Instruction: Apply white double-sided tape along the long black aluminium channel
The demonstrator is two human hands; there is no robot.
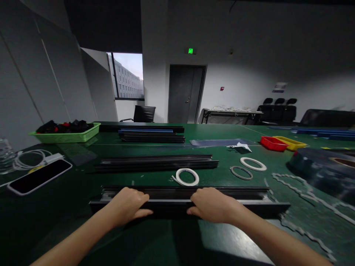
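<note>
A long black channel-shaped profile lies crosswise in front of me on the green table, with a pale strip along its inside. My left hand grips its near wall left of the middle, thumb on the near face and fingers curled over the top. Right of the middle, my right hand holds the same wall in the same way. Just beyond the profile sits a roll of white tape with a loose end. Farther back, a second black profile lies roughly parallel to the first.
A phone and a coiled white cable lie at left, near a green basket of dark parts. At right are a white ring, a grey ring, wavy strips, a red tray and a large dark roll.
</note>
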